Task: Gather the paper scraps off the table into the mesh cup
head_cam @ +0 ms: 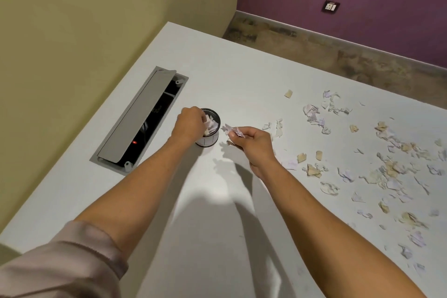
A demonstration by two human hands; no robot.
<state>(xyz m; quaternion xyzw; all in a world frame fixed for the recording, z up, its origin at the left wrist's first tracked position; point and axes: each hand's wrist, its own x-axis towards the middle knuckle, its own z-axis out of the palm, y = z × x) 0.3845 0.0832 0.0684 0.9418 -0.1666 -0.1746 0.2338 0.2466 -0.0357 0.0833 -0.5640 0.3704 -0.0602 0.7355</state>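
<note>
The cup [210, 128] stands on the table [242, 75] just right of an open cable hatch [140, 121], and it already holds a loose heap of scraps that reaches up to its rim, so the gathering is under way but, judging by what lies about, far from finished. The left hand [189, 123] is at the cup's left rim with its fingers curled down over the opening; a pale scrap shows at the fingertips, but whether it is pinched or already lying in the cup cannot be told. The right hand [254, 143] hovers just right of the cup, fingers and thumb closed in a narrow pinch on a small crumpled bunch [233, 131] of lilac-white paper that sticks out toward the cup, not yet over the opening. What is left is the larger part: the scraps [391, 169] on the table, white, lilac and tan, are spread across the right half from near the right wrist out to the far right edge, with a thinner group farther back and a few stray bits between the right hand and that spread. The stretch of table in front of the person, between the forearms, shows only shadow. No brand, label or writing can be read anywhere; the cup's side shows only dark lines, a small red light glows in the hatch, and a socket plate [330, 6] on the purple wall is too small to show any markings.
</note>
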